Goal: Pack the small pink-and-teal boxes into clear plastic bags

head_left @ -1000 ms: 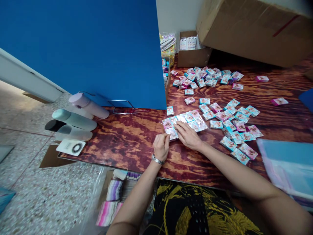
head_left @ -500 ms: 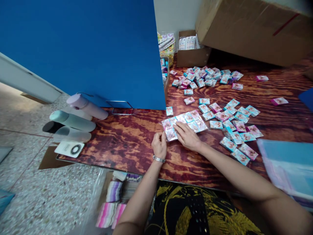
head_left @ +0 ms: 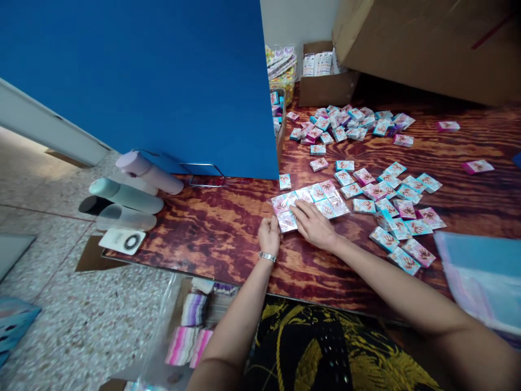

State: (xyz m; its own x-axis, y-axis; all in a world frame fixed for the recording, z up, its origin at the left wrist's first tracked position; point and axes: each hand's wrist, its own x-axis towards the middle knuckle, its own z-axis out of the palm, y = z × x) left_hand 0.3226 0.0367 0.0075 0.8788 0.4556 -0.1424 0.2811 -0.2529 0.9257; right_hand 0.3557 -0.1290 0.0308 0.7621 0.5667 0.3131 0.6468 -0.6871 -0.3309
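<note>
A clear plastic bag of small pink and teal packets [head_left: 321, 202] lies flat on the wooden table [head_left: 211, 228]. My left hand [head_left: 269, 235], with a silver watch on the wrist, pinches the bag's near left corner. My right hand [head_left: 314, 224] rests flat on the bag's near edge, pressing it down. Loose packets of the same kind [head_left: 391, 201] are scattered to the right, and another heap of packets [head_left: 345, 122] lies farther back.
A blue upright panel [head_left: 163, 81] stands at the left. Three cylinder bottles [head_left: 126, 198] and a white device [head_left: 122, 241] lie at the table's left end. Cardboard boxes [head_left: 325, 81] stand at the back. Blue plastic sheets [head_left: 484, 271] lie at the right edge. Striped items in a bag [head_left: 191, 326] sit on the floor.
My left hand has closed in on the bag's corner and dropped lower. The view has shifted slightly. My right hand has stayed on the bag.
</note>
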